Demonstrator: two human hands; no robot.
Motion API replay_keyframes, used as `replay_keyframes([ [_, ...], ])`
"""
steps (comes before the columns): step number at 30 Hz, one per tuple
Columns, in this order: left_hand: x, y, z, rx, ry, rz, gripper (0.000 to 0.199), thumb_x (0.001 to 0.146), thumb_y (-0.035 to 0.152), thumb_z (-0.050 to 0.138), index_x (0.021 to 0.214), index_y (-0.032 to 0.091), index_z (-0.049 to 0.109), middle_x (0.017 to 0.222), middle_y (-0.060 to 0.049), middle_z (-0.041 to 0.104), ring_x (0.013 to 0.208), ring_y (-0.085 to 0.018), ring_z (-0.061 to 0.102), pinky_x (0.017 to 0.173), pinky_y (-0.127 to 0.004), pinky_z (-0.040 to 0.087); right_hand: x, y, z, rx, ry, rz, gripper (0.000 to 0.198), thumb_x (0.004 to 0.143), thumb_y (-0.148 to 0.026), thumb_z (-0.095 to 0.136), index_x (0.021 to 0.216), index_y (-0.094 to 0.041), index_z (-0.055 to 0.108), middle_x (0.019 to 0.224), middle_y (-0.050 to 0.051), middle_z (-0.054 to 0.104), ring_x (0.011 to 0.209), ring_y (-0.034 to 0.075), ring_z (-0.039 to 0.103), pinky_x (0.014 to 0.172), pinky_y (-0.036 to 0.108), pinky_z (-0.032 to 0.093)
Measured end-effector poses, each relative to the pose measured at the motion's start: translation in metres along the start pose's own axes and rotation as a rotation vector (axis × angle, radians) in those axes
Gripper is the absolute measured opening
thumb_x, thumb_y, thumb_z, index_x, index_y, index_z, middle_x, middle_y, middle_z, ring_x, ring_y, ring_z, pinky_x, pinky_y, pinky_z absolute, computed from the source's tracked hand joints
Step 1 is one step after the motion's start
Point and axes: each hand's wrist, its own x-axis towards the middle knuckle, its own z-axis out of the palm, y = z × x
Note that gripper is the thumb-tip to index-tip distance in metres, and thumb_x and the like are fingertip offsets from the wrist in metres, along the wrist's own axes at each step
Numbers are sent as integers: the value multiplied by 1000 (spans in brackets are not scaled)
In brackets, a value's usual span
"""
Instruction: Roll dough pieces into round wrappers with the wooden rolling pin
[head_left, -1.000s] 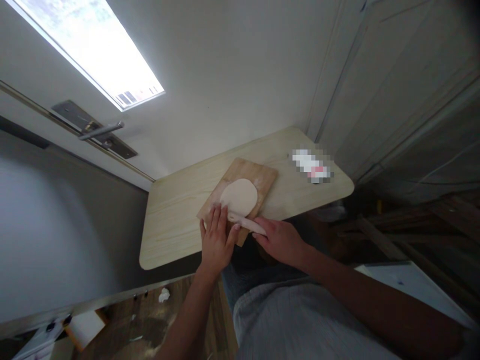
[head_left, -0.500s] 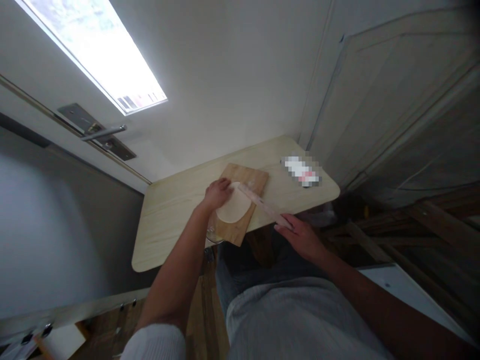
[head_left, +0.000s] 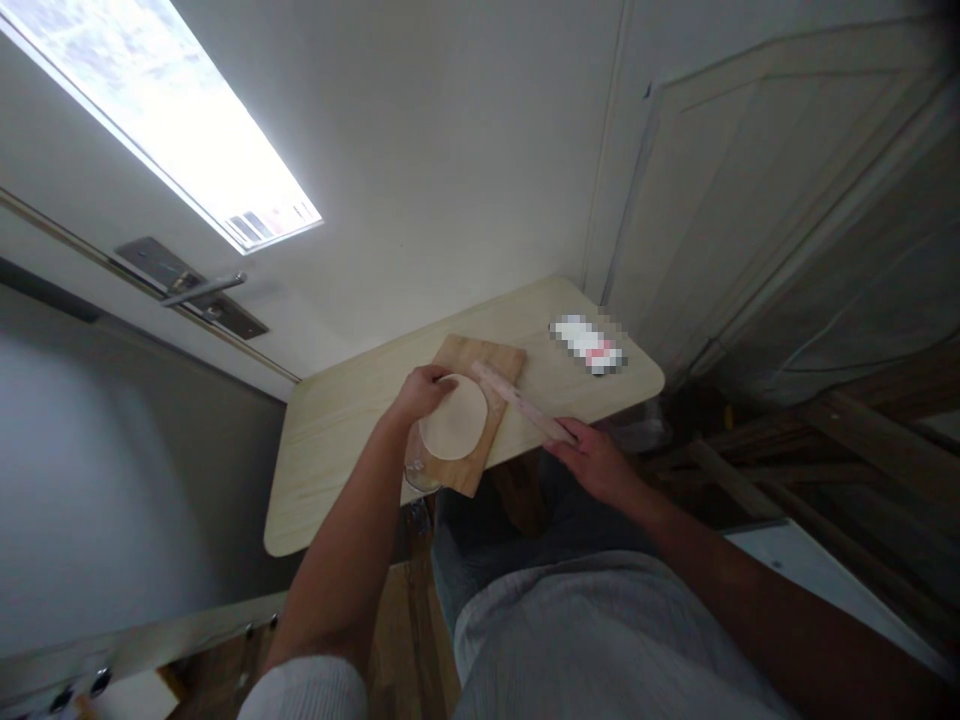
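A pale, flat round of dough (head_left: 454, 420) lies over a wooden cutting board (head_left: 504, 356). My left hand (head_left: 424, 390) pinches the dough's upper left edge between thumb and fingers. My right hand (head_left: 592, 455) is wrapped around the near end of a wooden rolling pin (head_left: 521, 402). The pin's far end rests at or just above the board, right of the dough; I cannot tell whether it touches. Partly hidden behind my left forearm, a clear glass bowl (head_left: 420, 472) sits by the board's lower left side.
The light wood table (head_left: 330, 440) stands against a white door with a metal handle (head_left: 206, 288). A blurred-out white and pink item (head_left: 589, 343) lies on the table's right part. Wooden beams (head_left: 780, 470) are at the right.
My left hand has shifted the dough round slightly, and its whole outline now shows. The rolling pin has come off the dough to its right. The camera view has moved a little.
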Motion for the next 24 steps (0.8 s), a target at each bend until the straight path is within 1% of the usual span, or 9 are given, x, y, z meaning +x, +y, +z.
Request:
replay_keyframes([
  [2, -9, -3, -8, -120, 28, -51, 19, 70, 33, 75, 80, 17, 76, 68, -4, 69, 58, -16, 58, 57, -28, 45, 0, -2, -2, -3, 10, 0, 38, 87, -43, 57, 111, -16, 68, 70, 0, 66, 62, 18, 58, 59, 28, 45],
  [5, -26, -13, -10, -481, 259, -179, 29, 63, 35, 80, 83, 16, 74, 71, -2, 69, 59, -14, 58, 57, -26, 45, 0, -3, -3, -18, 27, 1, 36, 86, -42, 58, 110, -16, 69, 68, -1, 65, 61, 17, 58, 59, 27, 44],
  [6, -31, -18, -8, -552, 330, -215, 30, 62, 36, 80, 84, 16, 72, 71, -2, 68, 59, -14, 59, 58, -26, 46, 0, -3, -3, -24, 26, -1, 36, 87, -42, 57, 110, -16, 69, 69, 0, 65, 61, 17, 58, 60, 27, 44],
  [10, -53, -36, 7, -664, 534, -331, 27, 67, 33, 74, 87, 16, 66, 72, -1, 66, 61, -14, 60, 63, -29, 51, -1, -1, 3, -38, -15, -5, 37, 88, -42, 56, 112, -16, 68, 76, 2, 70, 67, 19, 62, 63, 28, 45],
  [14, -71, -41, 23, -762, 726, -393, 21, 77, 26, 62, 96, 18, 61, 89, -5, 69, 75, -14, 64, 73, -29, 54, -3, -6, 10, -67, -50, -17, 33, 88, -39, 57, 110, -17, 68, 83, 4, 72, 75, 20, 65, 68, 29, 46],
  [17, -81, -35, 33, -818, 769, -396, 21, 81, 24, 56, 101, 19, 59, 98, -6, 69, 82, -14, 65, 78, -30, 54, -3, -11, 14, -105, -62, -30, 31, 88, -39, 57, 108, -18, 68, 86, 5, 73, 77, 20, 66, 70, 29, 46],
  [19, -87, -31, 39, -818, 770, -386, 23, 80, 23, 57, 102, 19, 59, 100, -6, 69, 83, -15, 65, 79, -29, 54, -3, -14, 16, -126, -76, -44, 30, 89, -39, 57, 107, -18, 68, 87, 5, 74, 77, 20, 66, 70, 29, 45],
  [22, -97, -29, 39, -624, 748, -320, 32, 75, 25, 65, 105, 19, 60, 96, -5, 68, 81, -16, 64, 74, -29, 54, -2, -14, 17, -156, -107, -65, 28, 89, -39, 57, 105, -19, 69, 87, 5, 74, 77, 21, 66, 69, 29, 45],
  [24, -103, -30, 35, -426, 678, -259, 34, 73, 29, 68, 105, 18, 64, 88, -4, 68, 76, -17, 63, 69, -29, 53, -2, -13, 17, -161, -124, -58, 29, 89, -38, 57, 106, -19, 69, 88, 6, 74, 78, 21, 66, 70, 29, 45],
])
